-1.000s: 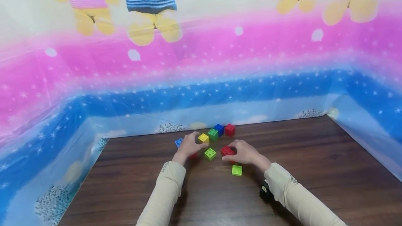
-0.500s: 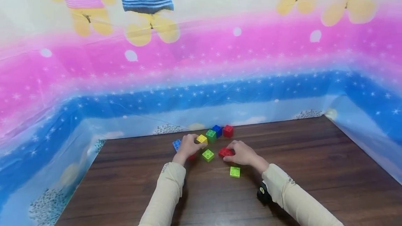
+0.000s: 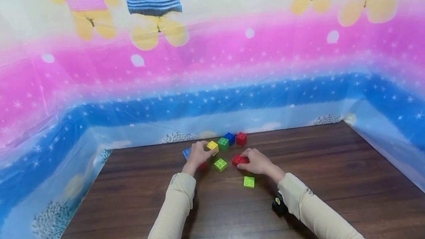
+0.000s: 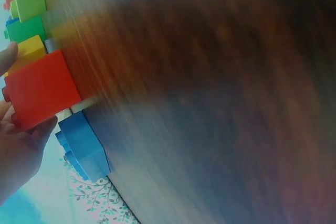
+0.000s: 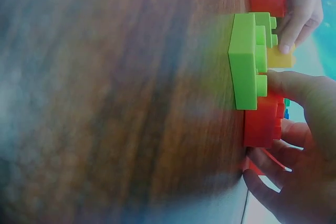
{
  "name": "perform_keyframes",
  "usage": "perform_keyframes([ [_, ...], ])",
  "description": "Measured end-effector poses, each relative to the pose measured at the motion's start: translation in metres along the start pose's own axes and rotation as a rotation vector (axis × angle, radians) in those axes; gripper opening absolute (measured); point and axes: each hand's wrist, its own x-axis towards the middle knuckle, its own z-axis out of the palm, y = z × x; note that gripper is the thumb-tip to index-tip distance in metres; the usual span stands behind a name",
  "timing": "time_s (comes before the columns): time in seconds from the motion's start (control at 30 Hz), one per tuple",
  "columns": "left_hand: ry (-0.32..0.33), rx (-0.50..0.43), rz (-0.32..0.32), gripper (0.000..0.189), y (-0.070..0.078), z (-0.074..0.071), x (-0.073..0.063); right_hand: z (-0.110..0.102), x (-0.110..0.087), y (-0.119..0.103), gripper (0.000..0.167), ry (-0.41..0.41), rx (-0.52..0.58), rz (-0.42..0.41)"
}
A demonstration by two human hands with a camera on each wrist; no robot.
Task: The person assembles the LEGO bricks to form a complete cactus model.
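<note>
In the head view my left hand (image 3: pixel 198 155) pinches a yellow building brick (image 3: pixel 212 145) between thumb and fingers. A red brick (image 4: pixel 44 90) stands close before that hand in the left wrist view; the head view shows little of it under the hand. Just left of the hand lies a blue brick (image 3: pixel 186 153). My right hand (image 3: pixel 258 161) grips another red brick (image 3: pixel 238 160), thumb on the near side and fingers behind. Between the hands sits a lime green brick (image 3: pixel 220 165). A second lime brick (image 5: pixel 244 61) is nearer me, in front of the right thumb.
Toward the back of the brown wooden table (image 3: pixel 139 187) stand a green brick (image 3: pixel 223 143), a dark blue brick (image 3: pixel 230 138) and a red cube-shaped brick (image 3: pixel 241 138). A printed cloth (image 3: pixel 212 99) hangs behind the table. A black device (image 3: pixel 279 205) sits at the right wrist.
The yellow brick has shifted slightly left and back with my left hand. My right thumb and fingers have closed in on the red brick. The other bricks keep their places.
</note>
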Motion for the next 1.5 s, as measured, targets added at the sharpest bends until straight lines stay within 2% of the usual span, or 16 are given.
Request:
perform_keyframes([
  [0.27, 0.062, -0.071, 0.022, 0.043, 0.001, -0.007, -0.002, 0.001, 0.004, 0.002, 0.037, -0.007, 0.023, 0.004],
  [0.47, 0.097, -0.139, 0.037, 0.042, 0.004, -0.011, -0.002, 0.000, 0.006, 0.002, 0.042, -0.011, 0.042, 0.022],
  [0.67, 0.106, -0.162, 0.038, 0.040, 0.016, -0.015, -0.008, -0.004, 0.005, 0.002, 0.044, -0.024, 0.095, 0.026],
  [0.9, 0.069, -0.205, 0.104, 0.037, 0.029, -0.015, -0.018, -0.014, 0.001, 0.004, 0.047, -0.030, 0.162, -0.004],
  [1.0, 0.053, -0.210, 0.110, 0.037, 0.030, -0.015, -0.023, -0.019, 0.000, 0.002, 0.048, -0.028, 0.164, -0.033],
  [1.13, 0.017, -0.215, 0.091, 0.035, 0.029, -0.015, -0.029, -0.024, 0.001, 0.000, 0.048, -0.027, 0.182, -0.023],
  [1.23, -0.031, -0.215, 0.087, 0.036, 0.028, -0.015, -0.034, -0.028, 0.002, -0.001, 0.047, -0.016, 0.200, -0.023],
  [1.43, -0.160, -0.241, 0.098, 0.040, 0.031, -0.011, -0.044, -0.032, 0.001, -0.004, 0.046, 0.013, 0.240, -0.096],
  [1.5, -0.186, -0.248, 0.110, 0.040, 0.031, -0.009, -0.048, -0.033, 0.000, -0.005, 0.045, 0.020, 0.260, -0.117],
])
